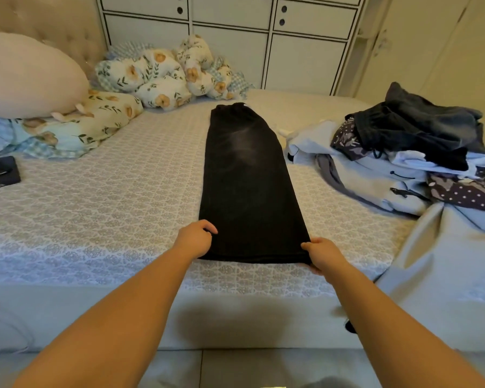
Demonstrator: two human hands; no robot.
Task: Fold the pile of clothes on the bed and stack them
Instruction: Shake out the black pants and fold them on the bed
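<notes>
- Head view: the black trousers [247, 186] are lying flat on the bed [109, 191], already doubled leg on leg by the look of it, and the long axis is running straight away from the person — waistband at the far end near the floral bedding [163, 77], hem at the near edge.
- The left hand [195, 238] is pinching the near left corner of the hem, fingers curled over the cloth; the right hand [321, 254] is gripping the near right corner the same way, thumb on top.
- Both hands are sitting at the same end, one on each side of the strip, so neither is nearer — the whole length of the garment is stretching ahead of the fingers.
- That is what the next fold seems to hang on: the hem would need carrying forward along that axis toward the waistband, both corners travelling level to keep the edges square.
- The unfolded pile of clothes [409, 158] is waiting well off to the right; a dark folded item [0, 172] is lying at the far left — possibly the start of the stack, I cannot tell.
</notes>
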